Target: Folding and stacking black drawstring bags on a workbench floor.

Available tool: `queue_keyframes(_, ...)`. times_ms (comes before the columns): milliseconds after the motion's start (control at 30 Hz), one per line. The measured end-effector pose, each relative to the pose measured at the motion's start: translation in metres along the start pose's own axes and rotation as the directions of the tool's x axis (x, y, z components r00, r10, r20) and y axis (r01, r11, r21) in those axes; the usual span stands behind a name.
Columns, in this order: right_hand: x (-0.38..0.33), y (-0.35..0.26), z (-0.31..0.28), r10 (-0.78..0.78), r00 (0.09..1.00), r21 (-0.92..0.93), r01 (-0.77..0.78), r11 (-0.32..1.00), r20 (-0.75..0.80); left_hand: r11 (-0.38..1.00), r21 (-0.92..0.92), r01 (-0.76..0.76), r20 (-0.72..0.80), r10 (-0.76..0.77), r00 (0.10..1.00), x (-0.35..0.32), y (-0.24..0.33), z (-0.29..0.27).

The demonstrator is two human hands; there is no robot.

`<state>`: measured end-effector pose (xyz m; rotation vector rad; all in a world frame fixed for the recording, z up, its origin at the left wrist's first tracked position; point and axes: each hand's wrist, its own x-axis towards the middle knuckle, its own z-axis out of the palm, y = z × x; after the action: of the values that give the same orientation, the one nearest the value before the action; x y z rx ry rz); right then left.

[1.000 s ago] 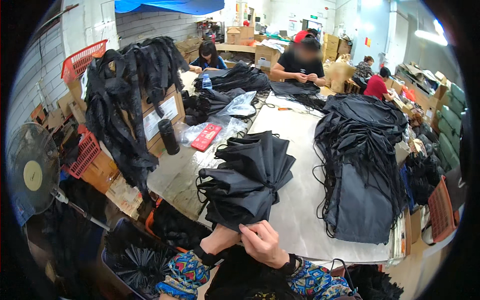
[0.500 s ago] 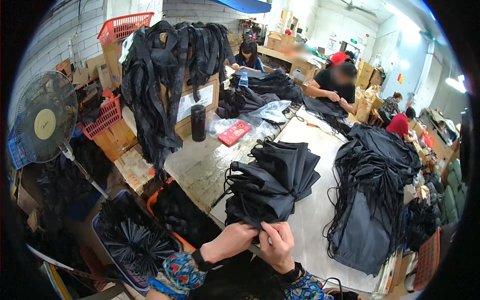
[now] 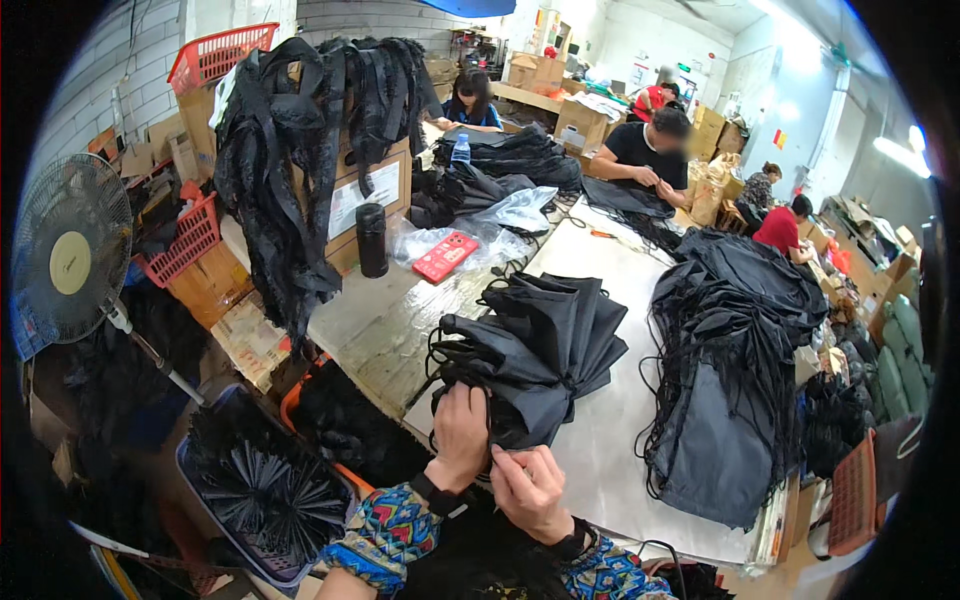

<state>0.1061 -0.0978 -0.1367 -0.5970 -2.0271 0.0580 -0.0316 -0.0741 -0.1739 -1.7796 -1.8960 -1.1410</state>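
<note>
A fanned stack of black drawstring bags (image 3: pixel 545 335), with thin black cords looping from its left side, lies on the table in front of me. At its near left edge, my left hand (image 3: pixel 462 432) has its fingers curled over the fabric. The thumb and forefinger of my right hand (image 3: pixel 532 490) pinch the near corner of a black drawstring bag, just right of my left hand. Both hands are close together at the table's front edge. The left fingertips are partly hidden against the dark cloth.
A larger pile of black bags (image 3: pixel 730 370) covers the table's right side. Farther back lie a red phone case (image 3: pixel 445 257), a black bottle (image 3: pixel 371 240) and clear plastic. Left stand a fan (image 3: pixel 72 258) and a basket of black pieces (image 3: pixel 265 490). Co-workers sit beyond.
My left hand has moved up and farther over the stack's left edge. My right hand keeps its pinch at the near corner. The whole view has shifted slightly.
</note>
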Motion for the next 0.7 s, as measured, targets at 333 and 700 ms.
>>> queue_keyframes(333, 0.052, 0.046, -0.042, 0.41, 0.911, 0.288, -0.407, 0.867, 0.053, 0.874, -0.476, -0.099, -0.015, 0.104, 0.994, -0.009, -0.035, -0.051)
queue_keyframes(700, 0.076, 0.105, -0.005, 0.08, 0.878, 0.359, -0.274, 0.892, 0.471, -0.232, -0.742, 0.629, 0.636, -0.539, 0.552, -0.07, -0.022, -0.016)
